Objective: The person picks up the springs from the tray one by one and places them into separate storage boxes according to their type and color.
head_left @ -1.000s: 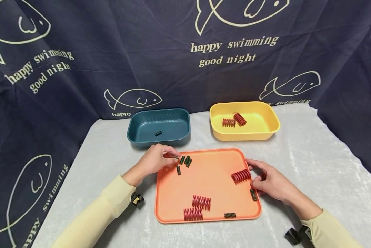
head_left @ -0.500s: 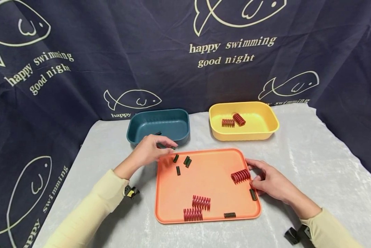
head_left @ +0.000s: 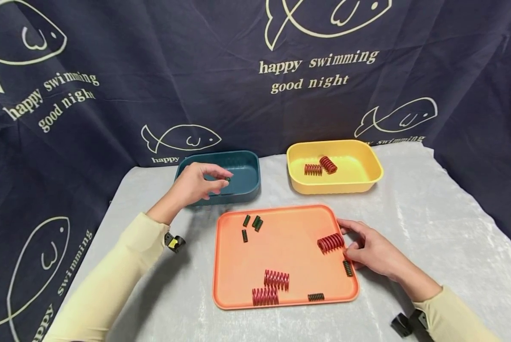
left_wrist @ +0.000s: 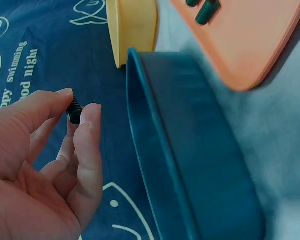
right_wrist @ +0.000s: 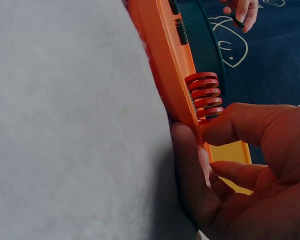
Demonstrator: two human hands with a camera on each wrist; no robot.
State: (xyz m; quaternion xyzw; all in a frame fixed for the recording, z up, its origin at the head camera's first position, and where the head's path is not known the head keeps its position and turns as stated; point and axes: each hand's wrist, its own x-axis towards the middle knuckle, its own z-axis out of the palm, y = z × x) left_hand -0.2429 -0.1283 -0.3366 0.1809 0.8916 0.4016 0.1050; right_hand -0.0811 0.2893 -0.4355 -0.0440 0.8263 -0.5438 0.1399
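Note:
Between thumb and index finger my left hand [head_left: 197, 181] pinches a small dark green spring [left_wrist: 74, 112], held over the blue-green bin [head_left: 250, 186]. That hand covers part of the bin's inside in the head view. My right hand [head_left: 375, 249] grips the right edge of the orange tray [head_left: 289, 232], its thumb on the rim. A thick red spring [head_left: 330, 243] and a small green spring [head_left: 347, 268] lie beside the right thumb. Several small green springs [head_left: 244, 235] lie at the tray's far left.
Two red springs [head_left: 276, 279] and a green spring [head_left: 316, 297] lie near the tray's front edge. At the back right, a yellow bin [head_left: 358, 175] holds two red springs [head_left: 313, 169]. A dark blue fish-print curtain [head_left: 221, 71] hangs behind the white-covered table [head_left: 430, 204].
My left hand has lifted a small green spring from the tray's far left corner and carried it up and leftward over the blue-green bin. My right hand has stayed at the tray edge.

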